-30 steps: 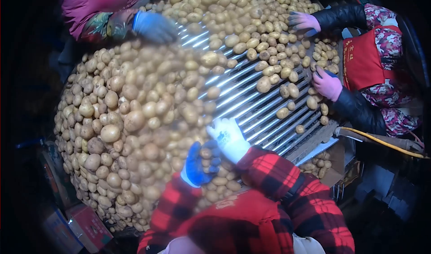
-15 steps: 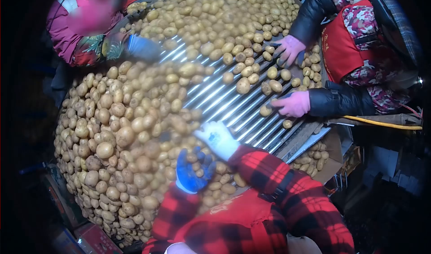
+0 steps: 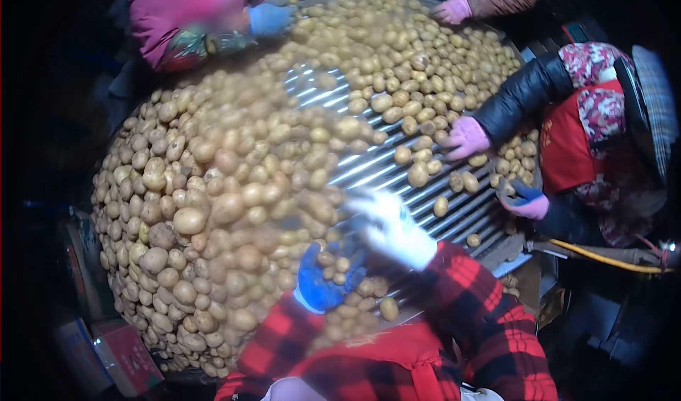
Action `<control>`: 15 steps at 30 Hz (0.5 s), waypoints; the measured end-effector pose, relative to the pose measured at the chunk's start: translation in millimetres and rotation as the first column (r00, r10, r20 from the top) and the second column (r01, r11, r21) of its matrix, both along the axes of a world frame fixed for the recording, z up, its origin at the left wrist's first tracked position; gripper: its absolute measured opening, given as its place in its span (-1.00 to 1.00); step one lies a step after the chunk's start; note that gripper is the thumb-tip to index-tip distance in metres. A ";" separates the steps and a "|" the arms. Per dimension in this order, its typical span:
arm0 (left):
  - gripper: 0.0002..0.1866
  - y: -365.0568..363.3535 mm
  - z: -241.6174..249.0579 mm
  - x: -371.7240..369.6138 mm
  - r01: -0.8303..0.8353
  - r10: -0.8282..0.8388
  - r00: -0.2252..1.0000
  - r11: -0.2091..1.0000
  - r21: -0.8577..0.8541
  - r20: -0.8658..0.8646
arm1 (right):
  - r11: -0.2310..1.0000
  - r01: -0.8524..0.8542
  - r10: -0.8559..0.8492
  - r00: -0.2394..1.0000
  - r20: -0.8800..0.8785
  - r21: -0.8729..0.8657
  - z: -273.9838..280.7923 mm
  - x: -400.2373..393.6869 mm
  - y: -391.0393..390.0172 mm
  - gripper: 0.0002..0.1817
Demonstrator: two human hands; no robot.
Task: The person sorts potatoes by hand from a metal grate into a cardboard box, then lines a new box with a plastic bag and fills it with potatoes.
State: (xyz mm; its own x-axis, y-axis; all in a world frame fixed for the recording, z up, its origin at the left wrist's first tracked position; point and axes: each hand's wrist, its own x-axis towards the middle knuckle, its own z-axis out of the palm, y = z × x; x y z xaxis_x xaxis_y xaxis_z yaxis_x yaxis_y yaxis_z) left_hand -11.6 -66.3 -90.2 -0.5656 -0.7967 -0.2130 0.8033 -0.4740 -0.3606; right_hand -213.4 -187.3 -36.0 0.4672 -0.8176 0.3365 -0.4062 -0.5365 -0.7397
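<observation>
My left hand (image 3: 312,287), in a blue glove, is cupped with its palm up around several small potatoes (image 3: 332,265). Beside it, over the near end of the metal bars (image 3: 369,163), my right hand (image 3: 394,227) wears a white glove. Its fingers are smeared by motion and point toward the edge of the large potato heap (image 3: 184,220). One loose potato (image 3: 389,309) lies just right of my left hand, close to my red apron (image 3: 355,355).
Across the bars, a co-worker's pink-gloved hand (image 3: 467,138) reaches among potatoes; the other glove (image 3: 525,201) is at the right edge. A blue glove (image 3: 269,19) and another pink glove (image 3: 454,9) are at the far side. A yellow cable (image 3: 603,257) runs at right.
The view has shifted, bringing another person's pink glove in at the top. The right co-worker's nearer hand has drawn back to the edge. The blue glove at upper left has moved farther back.
</observation>
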 end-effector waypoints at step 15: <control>-0.57 -3.5 9.0 4.0 0.136 -0.199 0.677 0.980 0.146 0.709 | 0.966 0.102 -0.200 0.878 -0.435 -0.238 -56.2 18.5 -111.5 -0.46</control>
State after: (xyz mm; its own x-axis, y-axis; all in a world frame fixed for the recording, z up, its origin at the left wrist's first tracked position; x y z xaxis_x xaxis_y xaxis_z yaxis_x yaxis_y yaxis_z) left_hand -7.6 -69.8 -81.2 -0.3367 -0.6674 -0.6642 0.7401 -0.6237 0.2515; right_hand -195.0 -298.8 -92.2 0.4843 -0.8277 0.2837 -0.7572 -0.5589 -0.3381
